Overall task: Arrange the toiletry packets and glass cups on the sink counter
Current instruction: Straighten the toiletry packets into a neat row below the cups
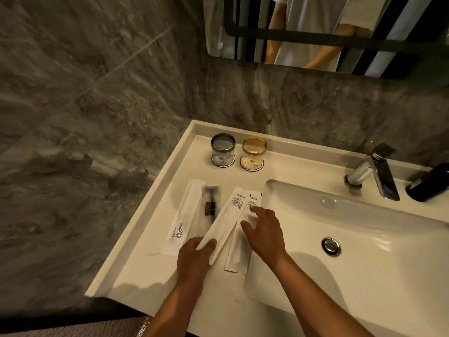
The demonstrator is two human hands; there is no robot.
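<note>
Left hand (194,254) pinches a packet's (224,222) near end on the worktop (150,283); right hand (264,232), open, presses another, probably overlapping. Light, limp, slippery; grip the ends.

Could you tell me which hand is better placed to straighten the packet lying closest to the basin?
Right. The right hand already rests flat on that packet, beside the basin. The left hand is busy pinching the slanted packet farther from it.
</note>
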